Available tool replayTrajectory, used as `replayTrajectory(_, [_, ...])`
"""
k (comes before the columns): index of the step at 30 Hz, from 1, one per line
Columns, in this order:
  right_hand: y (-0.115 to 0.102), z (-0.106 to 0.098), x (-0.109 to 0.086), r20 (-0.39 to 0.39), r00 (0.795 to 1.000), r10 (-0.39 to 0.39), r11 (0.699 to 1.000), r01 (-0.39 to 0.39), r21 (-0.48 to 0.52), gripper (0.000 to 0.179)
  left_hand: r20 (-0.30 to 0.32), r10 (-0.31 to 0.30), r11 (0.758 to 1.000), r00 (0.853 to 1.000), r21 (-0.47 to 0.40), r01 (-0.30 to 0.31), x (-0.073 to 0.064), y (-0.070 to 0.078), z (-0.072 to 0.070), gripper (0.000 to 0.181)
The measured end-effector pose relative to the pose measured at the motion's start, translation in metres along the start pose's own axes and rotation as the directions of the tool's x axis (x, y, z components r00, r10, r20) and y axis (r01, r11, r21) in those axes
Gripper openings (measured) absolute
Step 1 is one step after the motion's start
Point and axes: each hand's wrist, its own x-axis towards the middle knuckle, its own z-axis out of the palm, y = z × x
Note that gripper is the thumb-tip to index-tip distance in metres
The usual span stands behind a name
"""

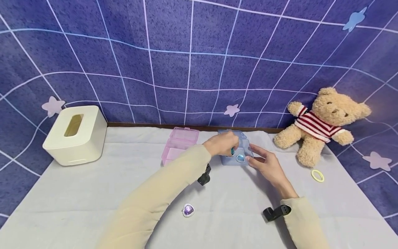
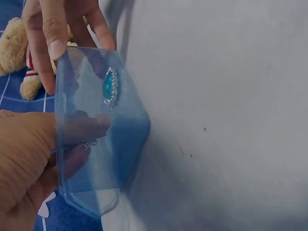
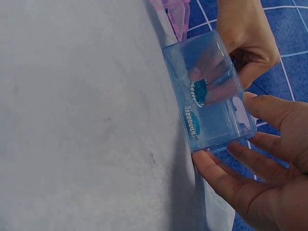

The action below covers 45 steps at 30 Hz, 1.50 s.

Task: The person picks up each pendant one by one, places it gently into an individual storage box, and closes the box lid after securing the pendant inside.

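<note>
A see-through blue plastic box (image 1: 228,161) stands with its lid raised toward the back. My left hand (image 1: 221,143) reaches down into it, and its fingertips pinch a blue gem with a beaded silver rim (image 3: 199,92). Inside the box, a second blue gem (image 1: 240,158) of the same kind lies near the front right corner. At the box's right end, my right hand (image 1: 268,168) grips the wall, thumb at the front corner and fingers farther back. On the cloth nearer to me lies a purple heart-shaped gem (image 1: 188,210) with a silvery beaded border.
Left of the blue box, a pink box (image 1: 186,135) stands with its lid up, partly behind my left sleeve. A white tissue box (image 1: 77,135) is at the far left. A teddy bear (image 1: 320,121) sits at the right, with a yellow ring (image 1: 317,175) in front.
</note>
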Motion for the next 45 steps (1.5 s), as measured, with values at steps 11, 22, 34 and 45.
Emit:
replayTrajectory(11, [-0.001,0.005,0.003,0.014,1.000,-0.007,1.000,0.007,0.010,0.059,0.038,-0.051,0.996,0.998,0.074,0.048,0.000,0.004,0.005,0.013])
replayTrajectory(22, [-0.004,0.011,0.005,0.027,1.000,0.001,1.000,-0.002,0.018,0.060,0.053,-0.064,0.998,0.997,0.012,0.063,-0.009,-0.003,0.003,0.013])
replayTrajectory(34, [-0.003,0.007,0.002,0.001,1.000,-0.020,0.999,0.020,-0.039,0.059,-0.111,0.066,0.985,0.992,-0.150,-0.083,-0.057,-0.019,-0.041,0.040])
replayTrajectory(45, [-0.034,0.008,-0.007,-0.187,0.938,-0.292,0.901,0.203,-0.384,0.056,-0.228,0.085,0.954,0.970,-0.263,-0.145,-0.167,-0.011,-0.039,0.036])
